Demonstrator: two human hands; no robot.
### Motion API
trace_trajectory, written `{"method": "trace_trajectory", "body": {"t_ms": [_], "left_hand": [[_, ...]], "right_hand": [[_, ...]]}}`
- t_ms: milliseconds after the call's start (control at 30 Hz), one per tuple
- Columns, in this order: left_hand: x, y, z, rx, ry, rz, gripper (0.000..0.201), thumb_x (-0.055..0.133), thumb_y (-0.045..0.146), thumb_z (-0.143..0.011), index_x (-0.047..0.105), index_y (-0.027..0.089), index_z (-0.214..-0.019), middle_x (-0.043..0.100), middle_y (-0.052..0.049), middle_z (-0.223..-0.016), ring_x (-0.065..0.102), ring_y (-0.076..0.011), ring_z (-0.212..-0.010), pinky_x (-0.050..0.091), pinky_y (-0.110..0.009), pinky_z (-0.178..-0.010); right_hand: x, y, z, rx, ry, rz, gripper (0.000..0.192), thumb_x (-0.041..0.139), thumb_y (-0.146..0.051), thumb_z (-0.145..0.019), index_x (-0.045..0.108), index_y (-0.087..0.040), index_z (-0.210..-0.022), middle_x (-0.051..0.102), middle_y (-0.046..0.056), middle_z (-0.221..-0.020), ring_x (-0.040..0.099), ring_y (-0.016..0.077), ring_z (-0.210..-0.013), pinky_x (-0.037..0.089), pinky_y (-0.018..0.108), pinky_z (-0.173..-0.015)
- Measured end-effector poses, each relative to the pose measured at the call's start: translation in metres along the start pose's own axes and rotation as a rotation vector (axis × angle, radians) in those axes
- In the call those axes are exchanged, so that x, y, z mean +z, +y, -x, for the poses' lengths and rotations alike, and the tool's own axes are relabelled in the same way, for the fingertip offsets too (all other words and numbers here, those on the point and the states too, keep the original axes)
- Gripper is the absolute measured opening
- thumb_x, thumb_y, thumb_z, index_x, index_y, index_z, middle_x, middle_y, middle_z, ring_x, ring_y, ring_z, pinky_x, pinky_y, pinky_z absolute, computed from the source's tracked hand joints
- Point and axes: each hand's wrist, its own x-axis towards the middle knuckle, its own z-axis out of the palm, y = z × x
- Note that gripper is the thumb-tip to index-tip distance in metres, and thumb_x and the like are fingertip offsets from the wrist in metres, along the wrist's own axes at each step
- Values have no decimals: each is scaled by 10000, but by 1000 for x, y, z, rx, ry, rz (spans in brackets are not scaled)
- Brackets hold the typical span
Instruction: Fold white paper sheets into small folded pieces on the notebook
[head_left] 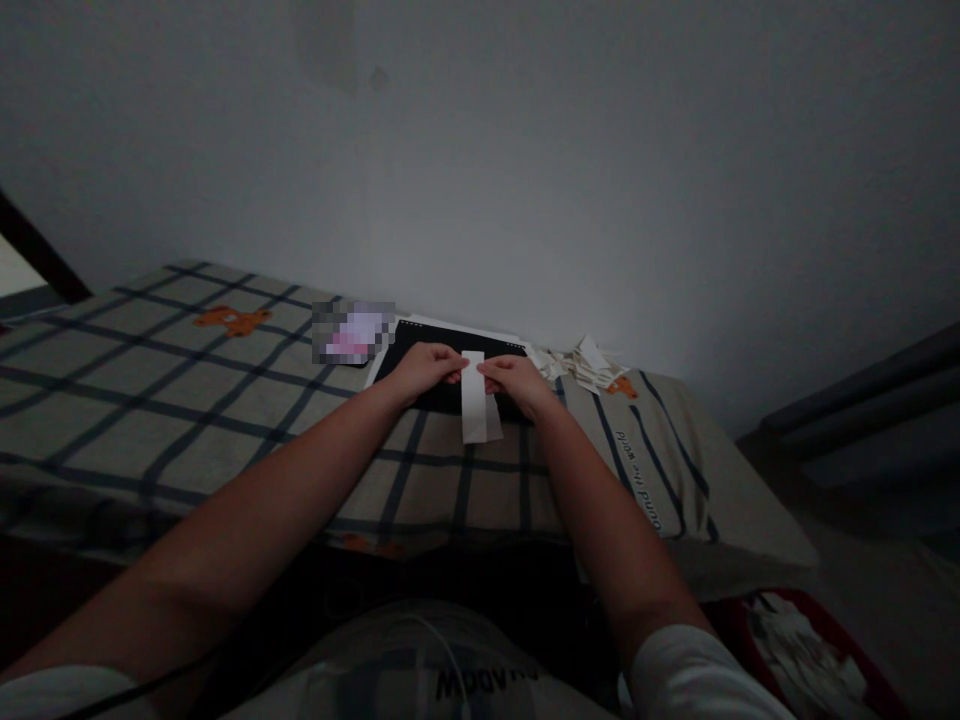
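Between my two hands hangs a white paper strip (473,405), long and narrow, with a second paler flap showing behind its lower right edge. The fingers of my left hand (431,370) pinch the strip's left edge near the top. On the opposite edge, my right hand (517,378) pinches it at about the same height. Below and behind the hands lies a flat black sheet or board (431,340) with a white border and small marks along its far edge. My fingers partly cover it.
A pile of white paper strips (592,365) lies right of the black sheet. To its left is a blurred-out rectangular device (352,333). A checked cloth (187,400) covers the table against the wall. On the floor at right, a red container (817,640) holds crumpled pale material.
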Motion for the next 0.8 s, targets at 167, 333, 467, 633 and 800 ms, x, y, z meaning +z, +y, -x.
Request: {"method": "trace_trajectory", "body": {"t_ms": [167, 333, 467, 633, 800], "left_hand": [[1, 3, 0, 2, 8, 23, 145, 677, 229, -775, 637, 150, -660, 616, 9, -597, 534, -92, -553, 447, -256, -635], [0, 3, -2, -10, 8, 22, 165, 684, 275, -776, 636, 150, -678, 633, -5, -637, 541, -96, -573, 459, -261, -651], [-4, 0, -3, 6, -6, -111, 224, 678, 358, -771, 654, 145, -708, 652, -34, -686, 566, -126, -624, 458, -272, -656], [-7, -3, -3, 282, 106, -394, 315, 717, 388, -721, 705, 168, -946, 650, -47, -915, 580, -163, -808, 458, -293, -766], [-8, -2, -3, 402, -34, -418, 217, 640, 382, -786, 684, 182, -714, 583, -40, -929, 567, -169, -889, 437, -311, -848]], "right_hand": [[3, -2, 2, 6, 19, 26, 145, 770, -252, -678, 682, -136, -680, 639, 1, -616, 548, 83, -552, 471, 229, -568], [5, 0, 0, -37, 105, 11, 179, 771, -285, -655, 688, -142, -724, 651, 5, -664, 555, 93, -600, 459, 230, -579], [4, -2, 2, -72, 90, 88, 193, 747, -320, -660, 685, -151, -729, 645, -4, -657, 529, 91, -586, 440, 228, -578], [0, -1, 3, -127, 9, 271, 201, 715, -349, -682, 710, -159, -745, 628, -16, -626, 500, 94, -558, 396, 237, -564], [-2, 3, 2, -173, 11, 349, 235, 709, -382, -696, 732, -166, -785, 633, -15, -630, 496, 99, -555, 377, 238, -562]]}}
